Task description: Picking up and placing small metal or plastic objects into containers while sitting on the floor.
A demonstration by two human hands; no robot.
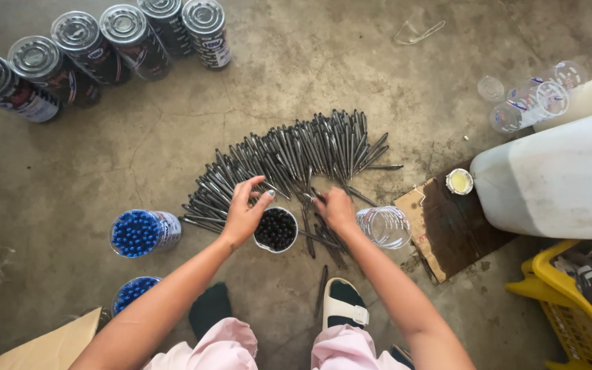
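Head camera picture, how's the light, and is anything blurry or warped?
Head view: soft, even light on the concrete floor, only faint shadows; the pile of dark pens and both hands, left hand and right hand, look sharp; wide-angle bending tilts the sealed cans at the upper left; the white jug looks bright but not blown out.

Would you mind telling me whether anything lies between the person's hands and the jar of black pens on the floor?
Nothing visible does. The left hand hovers at the rim of the jar of black pens, and the right hand rests on the loose pens beside it.
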